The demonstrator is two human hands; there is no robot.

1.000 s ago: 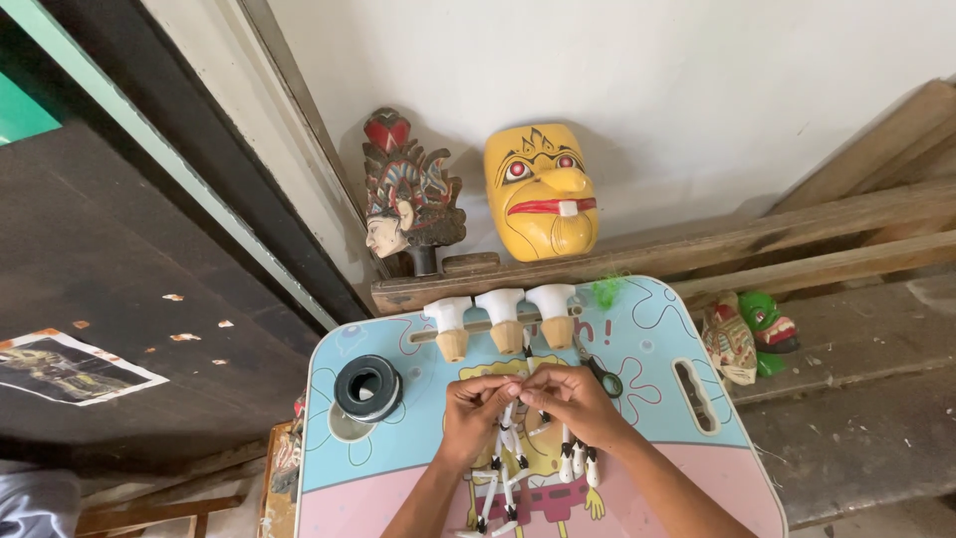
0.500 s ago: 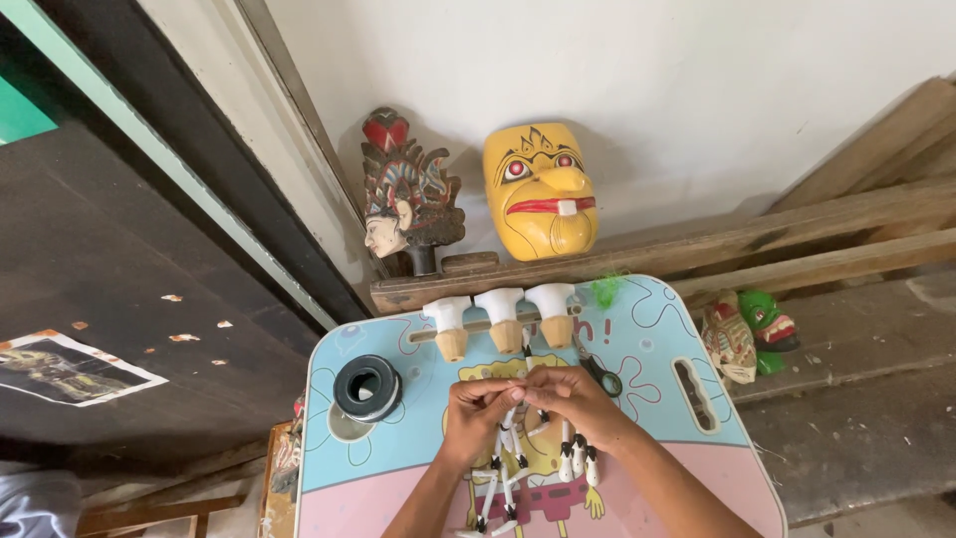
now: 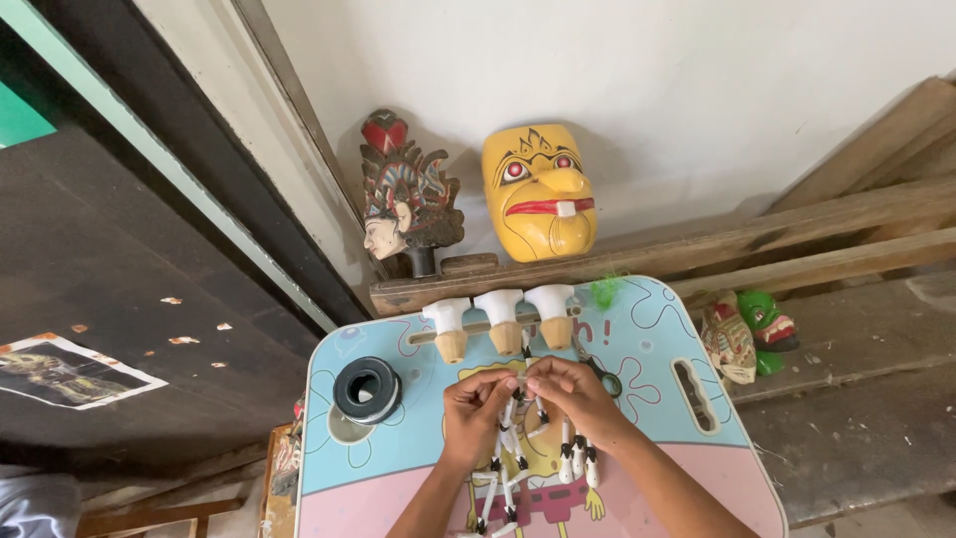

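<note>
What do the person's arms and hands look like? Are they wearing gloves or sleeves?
No gloves and no sleeves show. Both forearms come up from the bottom edge bare as far as the picture shows. The left hand and the right hand are bare too. I see no watch or bracelet, and the fingers are too small in the picture to check for rings.

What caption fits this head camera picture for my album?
Left hand and right hand pinch white beaded strands over a cartoon table, below a yellow mask.
</note>
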